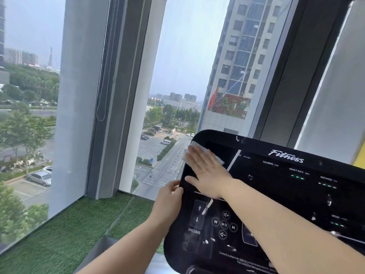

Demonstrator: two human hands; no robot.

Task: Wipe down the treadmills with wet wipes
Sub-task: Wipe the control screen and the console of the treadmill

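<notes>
Wet wipe (pixel 200 147) is pressed under the flat, straight-fingered right hand (pixel 207 175), largely covered, on the treadmill console (pixel 276 180). The console's edge just beside is gripped by the left hand (pixel 169 198), fingertips hidden.

I log a tall window (pixel 183 56), a beaded blind cord (pixel 101 115) hanging at its frame, and green turf (pixel 69 224) below. Outside: apartment tower (pixel 243 56), trees (pixel 21 131), parked silver car (pixel 39 177).
</notes>
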